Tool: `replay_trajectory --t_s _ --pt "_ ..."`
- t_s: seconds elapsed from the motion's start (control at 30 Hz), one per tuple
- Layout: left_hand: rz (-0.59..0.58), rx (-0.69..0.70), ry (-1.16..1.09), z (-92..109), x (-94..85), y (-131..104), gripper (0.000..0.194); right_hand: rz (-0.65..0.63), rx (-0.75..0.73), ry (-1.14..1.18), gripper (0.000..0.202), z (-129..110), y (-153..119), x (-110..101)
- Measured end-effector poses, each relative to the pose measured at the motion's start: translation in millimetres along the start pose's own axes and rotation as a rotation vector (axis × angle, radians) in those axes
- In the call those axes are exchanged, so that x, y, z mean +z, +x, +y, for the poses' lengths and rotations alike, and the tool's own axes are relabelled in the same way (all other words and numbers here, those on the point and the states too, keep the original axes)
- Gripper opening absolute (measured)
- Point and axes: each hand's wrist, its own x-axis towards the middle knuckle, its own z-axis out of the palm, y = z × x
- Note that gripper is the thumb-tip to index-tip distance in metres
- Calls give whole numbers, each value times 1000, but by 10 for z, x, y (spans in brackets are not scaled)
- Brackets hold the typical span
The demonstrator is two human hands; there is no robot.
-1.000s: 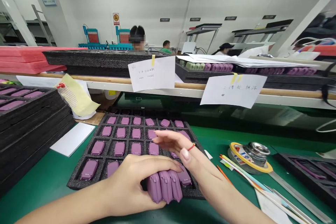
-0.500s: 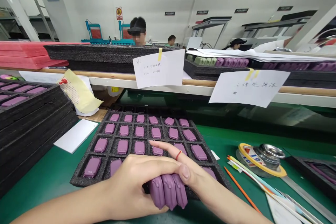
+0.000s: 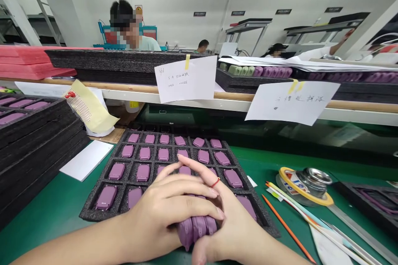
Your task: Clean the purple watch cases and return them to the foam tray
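Close to me, a small stack of purple plastic cases (image 3: 196, 231) is cupped between both hands, their rounded ends pointing towards me. My left hand (image 3: 161, 203) curls over the top and left side of the stack. On the right, my right hand (image 3: 231, 219) presses against it, thumb low at the near end and forefinger stretched forward, a red ring on that finger. The fingertips of the two hands overlap and hide part of the stack. Beneath them lies a black foam tray (image 3: 90, 211), with a matching purple case (image 3: 106, 197) in many of its compartments.
At the left stand stacked black foam trays (image 3: 40, 161) and a white card (image 3: 87, 159). To the right are a glass jar with a metal top (image 3: 314, 180), a roll of tape (image 3: 287, 174) and an orange stick (image 3: 287, 227). A shelf with paper notes (image 3: 186, 78) crosses behind; people sit beyond.
My right thumb has moved from the top of the stack down to its near end. My left fingers now spread further over the cases. A person behind the shelf has leaned left and closer.
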Motion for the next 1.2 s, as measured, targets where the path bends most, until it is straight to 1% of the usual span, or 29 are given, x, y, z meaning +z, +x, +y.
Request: replay_trajectory --t_s 0.03,0.07,0.1,0.13,0.2,0.23,0.27,0.3,0.33,0.37,0.4,0.43,0.47,0.5,0.57,0.63,0.77,0.9,1.0,1.1,1.2 --pt "0 -33 -28 2 4 -21 22 28 -29 -43 118 1 -5 18" --pt "-8 -80 -54 9 4 -45 28 60 -58 -96 118 5 -12 33" --pt "-19 -144 -74 19 -1 -68 41 93 -93 -154 117 13 -21 44" --pt "-33 -225 -97 34 -9 -88 60 125 -137 -214 116 21 -31 49" --pt "-77 -414 -206 67 -28 -107 109 165 -250 -336 113 29 -52 41" --pt "-98 -510 -329 84 -33 -104 128 170 -306 -392 112 28 -61 28" --pt "-115 -596 -497 98 -31 -93 138 161 -353 -439 113 22 -67 10" --pt "-127 -667 -682 109 -23 -77 138 146 -388 -477 113 14 -71 -10" --pt "-129 -717 -847 117 -9 -59 129 126 -410 -511 112 3 -71 -31" --pt "-120 -747 -965 123 9 -41 113 110 -424 -541 111 -8 -68 -51" --pt "-100 -768 -1028 128 26 -25 94 100 -440 -571 108 -18 -61 -68" --pt "-84 -781 -1047 133 41 -13 78 91 -467 -606 102 -26 -53 -81" --pt "-75 -791 -1039 137 51 -4 68 87 -502 -643 96 -33 -44 -89" --pt "-69 -796 -1023 142 57 1 63 88 -533 -677 90 -39 -35 -94" --pt "-63 -803 -994 149 57 5 63 91 -571 -717 79 -46 -24 -94" --pt "-64 -818 -961 148 52 4 61 90 -548 -701 73 -48 -24 -89" --pt "-75 -824 -974 123 36 -3 56 83 -475 -631 71 -36 -30 -89" --pt "-90 -789 -1004 109 -5 -6 45 101 -477 -686 67 -27 -15 -103" --pt "-140 -746 -1023 112 -23 -3 38 88 -485 -692 67 -34 1 -120" --pt "-152 -728 -1070 111 -4 -3 44 74 -454 -637 66 -37 4 -142" --pt "-138 -739 -1092 104 23 -9 48 89 -387 -587 69 -28 -11 -157"
